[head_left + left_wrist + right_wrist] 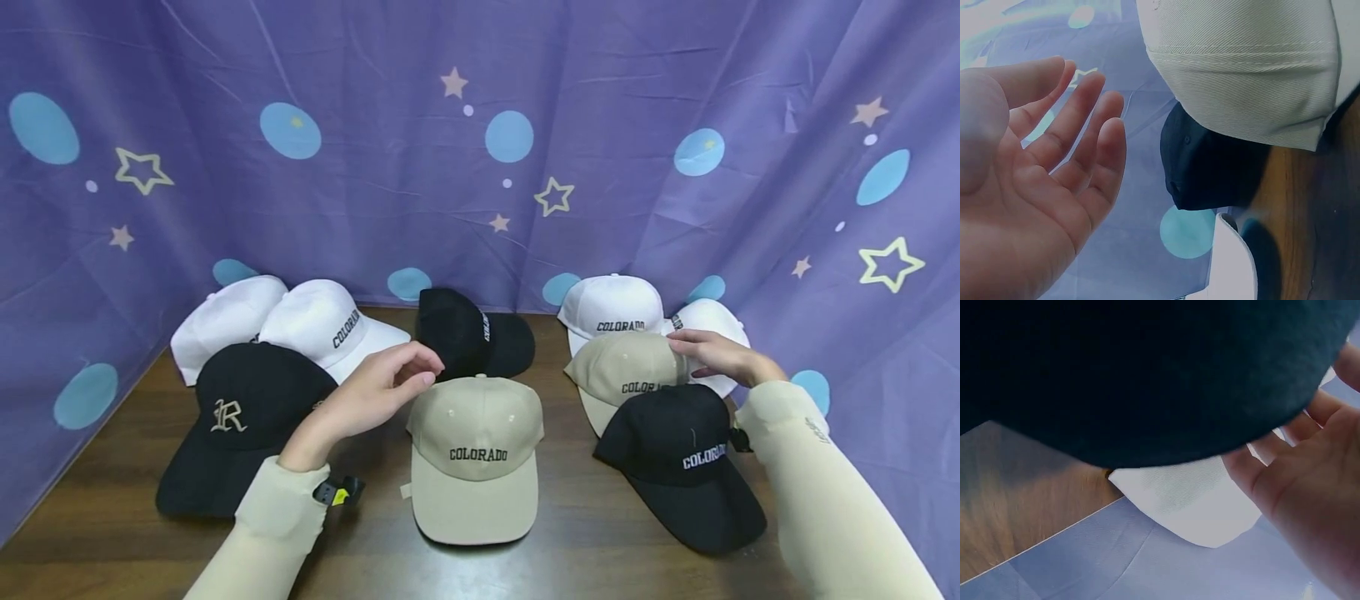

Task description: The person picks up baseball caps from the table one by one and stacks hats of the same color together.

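Observation:
My left hand (372, 392) hovers just left of the middle beige cap (475, 467), whose front reads COLORADO. In the left wrist view the fingers (1105, 150) bend loosely, with nothing in the palm. At the right, my right hand (720, 357) reaches over a second beige cap (633, 371), fingertips at its right side. Whether they touch it I cannot tell. In front of that cap sits a black COLORADO cap (678, 458); it hides part of the right fingers (1244, 469) in the right wrist view.
White caps (322, 325) stand back left behind a black cap with an R emblem (255, 408). Another black cap (450, 333) lies at the back middle. White caps (611, 304) also stand back right. A purple curtain (480, 233) borders the wooden table (360, 533).

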The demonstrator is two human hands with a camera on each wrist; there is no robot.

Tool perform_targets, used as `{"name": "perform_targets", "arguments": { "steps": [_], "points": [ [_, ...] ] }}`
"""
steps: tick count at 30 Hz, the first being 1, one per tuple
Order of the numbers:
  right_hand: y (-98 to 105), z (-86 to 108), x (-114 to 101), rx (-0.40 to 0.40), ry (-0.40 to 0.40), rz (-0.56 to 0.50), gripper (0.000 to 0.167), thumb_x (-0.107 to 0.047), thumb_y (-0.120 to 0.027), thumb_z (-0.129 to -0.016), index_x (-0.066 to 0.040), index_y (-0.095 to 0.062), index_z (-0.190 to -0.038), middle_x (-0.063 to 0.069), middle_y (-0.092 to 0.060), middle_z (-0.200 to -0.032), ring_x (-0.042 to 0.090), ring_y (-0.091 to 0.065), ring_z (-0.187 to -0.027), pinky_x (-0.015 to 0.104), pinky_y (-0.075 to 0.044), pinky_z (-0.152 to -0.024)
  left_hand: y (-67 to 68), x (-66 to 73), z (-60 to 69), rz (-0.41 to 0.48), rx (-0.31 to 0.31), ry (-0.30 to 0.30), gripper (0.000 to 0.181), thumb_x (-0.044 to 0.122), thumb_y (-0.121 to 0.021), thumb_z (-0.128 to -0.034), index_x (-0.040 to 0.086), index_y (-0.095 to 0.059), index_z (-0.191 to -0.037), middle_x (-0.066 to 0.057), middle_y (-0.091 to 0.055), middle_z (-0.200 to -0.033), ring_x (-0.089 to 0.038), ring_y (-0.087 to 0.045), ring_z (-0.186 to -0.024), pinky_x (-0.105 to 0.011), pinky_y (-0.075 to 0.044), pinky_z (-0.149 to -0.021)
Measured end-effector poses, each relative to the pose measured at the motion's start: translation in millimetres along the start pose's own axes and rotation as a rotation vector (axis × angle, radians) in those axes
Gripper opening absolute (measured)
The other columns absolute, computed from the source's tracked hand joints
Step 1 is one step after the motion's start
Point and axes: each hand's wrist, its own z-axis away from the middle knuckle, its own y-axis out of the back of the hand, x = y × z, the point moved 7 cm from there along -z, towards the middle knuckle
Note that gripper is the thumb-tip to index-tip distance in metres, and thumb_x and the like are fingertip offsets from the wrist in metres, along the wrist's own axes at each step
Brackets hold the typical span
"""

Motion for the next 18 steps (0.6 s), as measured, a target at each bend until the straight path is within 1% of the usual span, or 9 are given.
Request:
{"name": "perform_targets", "arguments": {
  "steps": [4, 7, 9, 12, 14, 18],
  "points": [
    [4.0, 2.8, -4.8, 0.045, 0.05, 0.022, 0.06, -0.033, -0.046, -0.115, 0.011, -0.038, -0.155, 0.035, -0.046, -0.151, 0.053, -0.044, -0.142, 0.064, -0.047, -0.109, -0.7, -1.0, 0.1, 0.0, 0.001, 0.002, 0.014, 0.013, -0.069, -0.1046, 0.014, -0.071, -0.118, 0.002, -0.073, -0.112, -0.016, -0.068, -0.099, -0.035, -0.057, -0.088],
    [8.9, 5.9, -9.2, 0.068, 0.099, 0.032, 0.059, -0.029, -0.051, -0.114, 0.014, -0.039, -0.154, 0.033, -0.052, -0.147, 0.047, -0.053, -0.136, 0.059, -0.051, -0.107, -0.8, -1.0, 0.0, -0.004, 0.001, 0.006, 0.014, 0.012, -0.069, -0.1045, 0.015, -0.071, -0.118, 0.002, -0.073, -0.112, -0.016, -0.068, -0.1, -0.033, -0.057, -0.088],
    [11.4, 7.6, -10.9, 0.073, 0.114, 0.057, 0.057, -0.027, -0.053, -0.113, 0.014, -0.043, -0.152, 0.031, -0.056, -0.144, 0.04, -0.057, -0.131, 0.052, -0.055, -0.104, -0.9, -1.1, 0.0, -0.005, 0.001, 0.007, 0.013, 0.012, -0.069, -0.1044, 0.015, -0.071, -0.117, 0.002, -0.073, -0.112, -0.016, -0.068, -0.1, -0.032, -0.057, -0.088],
    [14.1, 9.8, -11.4, 0.068, 0.118, 0.107, 0.052, -0.026, -0.054, -0.113, 0.012, -0.051, -0.147, 0.025, -0.063, -0.137, 0.027, -0.061, -0.122, 0.041, -0.056, -0.098, -1.6, -1.4, -0.2, -0.001, 0.0, 0.007, 0.013, 0.013, -0.069, -0.1047, 0.015, -0.071, -0.117, 0.002, -0.073, -0.112, -0.016, -0.068, -0.101, -0.035, -0.057, -0.089],
    [16.2, 11.4, -11.7, 0.073, 0.108, 0.11, 0.046, -0.027, -0.057, -0.112, 0.009, -0.057, -0.142, 0.019, -0.066, -0.13, 0.019, -0.061, -0.115, 0.035, -0.055, -0.095, -2.0, -1.7, -0.2, 0.0, -0.001, 0.009, 0.013, 0.013, -0.069, -0.1047, 0.015, -0.071, -0.117, 0.002, -0.073, -0.112, -0.016, -0.068, -0.1, -0.037, -0.057, -0.089],
    [24.9, 16.7, -17.2, 0.135, 0.117, 0.083, 0.037, -0.026, -0.061, -0.11, 0.003, -0.06, -0.133, 0.011, -0.066, -0.122, 0.011, -0.06, -0.107, 0.03, -0.052, -0.091, -2.3, -1.9, -0.6, 0.0, -0.003, 0.014, 0.013, 0.013, -0.069, -0.1045, 0.015, -0.071, -0.117, 0.002, -0.073, -0.111, -0.016, -0.068, -0.098, -0.037, -0.057, -0.088]
  ]
}}
